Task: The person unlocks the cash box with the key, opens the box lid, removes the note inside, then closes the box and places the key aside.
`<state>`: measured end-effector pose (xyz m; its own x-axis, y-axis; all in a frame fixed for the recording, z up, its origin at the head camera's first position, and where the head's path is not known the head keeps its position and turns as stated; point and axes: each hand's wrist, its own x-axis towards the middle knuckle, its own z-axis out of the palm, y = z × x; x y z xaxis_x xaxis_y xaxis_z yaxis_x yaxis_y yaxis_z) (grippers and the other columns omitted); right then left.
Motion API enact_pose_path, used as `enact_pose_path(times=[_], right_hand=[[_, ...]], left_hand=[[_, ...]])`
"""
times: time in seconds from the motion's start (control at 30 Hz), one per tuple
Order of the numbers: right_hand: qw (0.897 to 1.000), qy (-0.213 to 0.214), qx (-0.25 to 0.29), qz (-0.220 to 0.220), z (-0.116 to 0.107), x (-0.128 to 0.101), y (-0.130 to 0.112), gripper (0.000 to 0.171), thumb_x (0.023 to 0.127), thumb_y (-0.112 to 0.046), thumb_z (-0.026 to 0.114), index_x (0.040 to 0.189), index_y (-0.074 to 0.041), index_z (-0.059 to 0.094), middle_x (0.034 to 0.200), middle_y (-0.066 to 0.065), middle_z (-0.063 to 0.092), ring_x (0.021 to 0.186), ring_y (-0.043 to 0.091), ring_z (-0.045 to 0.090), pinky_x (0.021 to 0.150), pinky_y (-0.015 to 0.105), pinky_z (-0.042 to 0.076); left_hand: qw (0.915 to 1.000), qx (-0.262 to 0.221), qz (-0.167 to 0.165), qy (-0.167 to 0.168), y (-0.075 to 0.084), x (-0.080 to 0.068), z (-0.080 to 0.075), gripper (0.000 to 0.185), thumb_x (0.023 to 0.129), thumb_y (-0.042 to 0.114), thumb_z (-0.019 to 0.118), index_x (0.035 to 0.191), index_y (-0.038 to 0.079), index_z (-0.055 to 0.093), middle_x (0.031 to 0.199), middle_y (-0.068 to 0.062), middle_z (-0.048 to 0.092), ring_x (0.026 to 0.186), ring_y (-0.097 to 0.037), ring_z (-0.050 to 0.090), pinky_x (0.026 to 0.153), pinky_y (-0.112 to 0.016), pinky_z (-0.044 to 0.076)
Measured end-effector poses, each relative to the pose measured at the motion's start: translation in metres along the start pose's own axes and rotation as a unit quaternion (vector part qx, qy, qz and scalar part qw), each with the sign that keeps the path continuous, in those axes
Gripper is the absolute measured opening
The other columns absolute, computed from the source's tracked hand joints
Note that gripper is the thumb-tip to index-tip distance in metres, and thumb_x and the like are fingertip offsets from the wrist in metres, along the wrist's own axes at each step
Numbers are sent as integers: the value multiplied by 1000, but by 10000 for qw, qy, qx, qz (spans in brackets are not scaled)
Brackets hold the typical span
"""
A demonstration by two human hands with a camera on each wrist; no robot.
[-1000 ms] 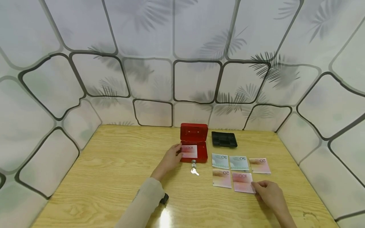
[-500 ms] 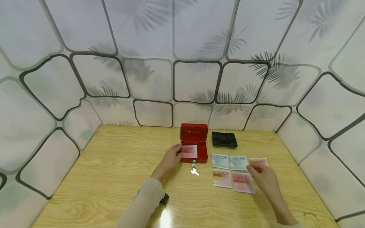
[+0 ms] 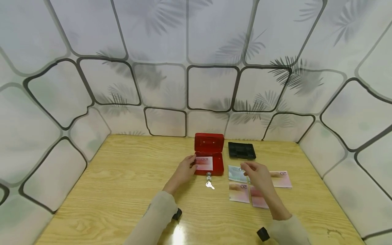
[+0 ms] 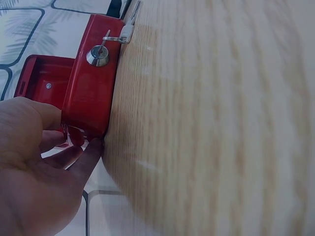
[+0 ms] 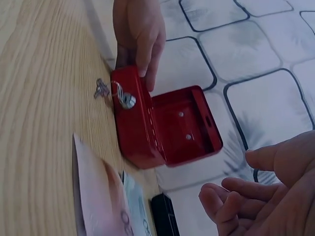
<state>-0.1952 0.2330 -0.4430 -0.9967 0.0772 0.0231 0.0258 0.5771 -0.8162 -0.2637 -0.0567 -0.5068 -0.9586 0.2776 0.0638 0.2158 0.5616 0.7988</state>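
A red cash box stands with its lid up at the back middle of the table, a pink 100 note inside. My left hand grips the box's left side, thumb at the rim and fingers low on the wall. Keys hang from its front lock. My right hand hovers over the rows of notes, near the left 50 note. In the right wrist view its thumb and loosely bent fingers stand apart, nothing seen between them. The second 50 note is hidden behind this hand.
To the right of the box lies a black compartment tray. Around my right hand lie a 20 note, a partly covered 100 note and another 20 note. A patterned wall covering closes off the table's back.
From the front 100 note, my right hand has moved up to the second 50 note, then left towards the first 50 note. My left hand stays on the cash box.
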Motion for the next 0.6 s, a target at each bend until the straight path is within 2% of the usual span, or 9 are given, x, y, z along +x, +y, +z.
enact_pose_path(times=[0.13,0.23,0.3,0.47,0.6], right_hand=[[9998,-69,167,-70,13,8,-7,45,105,-38,60,128,-1,71,100,19,74,92,34,66,57,28,42],[9991,-118,391,-127,22,14,-10,42,105,-34,61,128,1,71,102,21,74,89,38,65,51,25,37],[9985,-130,507,-126,28,18,-12,39,105,-30,61,127,1,71,102,22,74,86,40,65,50,23,38],[9965,-252,776,-154,41,26,-17,38,104,-23,62,131,3,68,106,24,74,91,40,67,52,22,44],[9946,-384,946,-168,51,34,-22,37,103,-17,64,132,7,66,108,26,73,94,42,67,52,20,44]], left_hand=[[10000,-16,-5,11,-2,0,1,53,107,9,55,155,-6,39,156,-27,42,141,-41,45,114,-52,40],[10000,-13,-7,3,-2,0,1,53,107,9,55,155,-6,39,156,-27,41,142,-41,44,115,-52,40],[10000,-17,-13,-7,-2,0,0,54,106,9,55,155,-6,39,156,-27,41,142,-41,44,115,-52,39],[10000,-64,-5,-11,0,-1,-1,54,106,8,56,155,-7,39,155,-28,42,141,-41,44,115,-52,39],[10000,-91,21,2,1,0,-1,53,106,7,56,154,-7,39,155,-28,42,141,-41,45,115,-53,40]])
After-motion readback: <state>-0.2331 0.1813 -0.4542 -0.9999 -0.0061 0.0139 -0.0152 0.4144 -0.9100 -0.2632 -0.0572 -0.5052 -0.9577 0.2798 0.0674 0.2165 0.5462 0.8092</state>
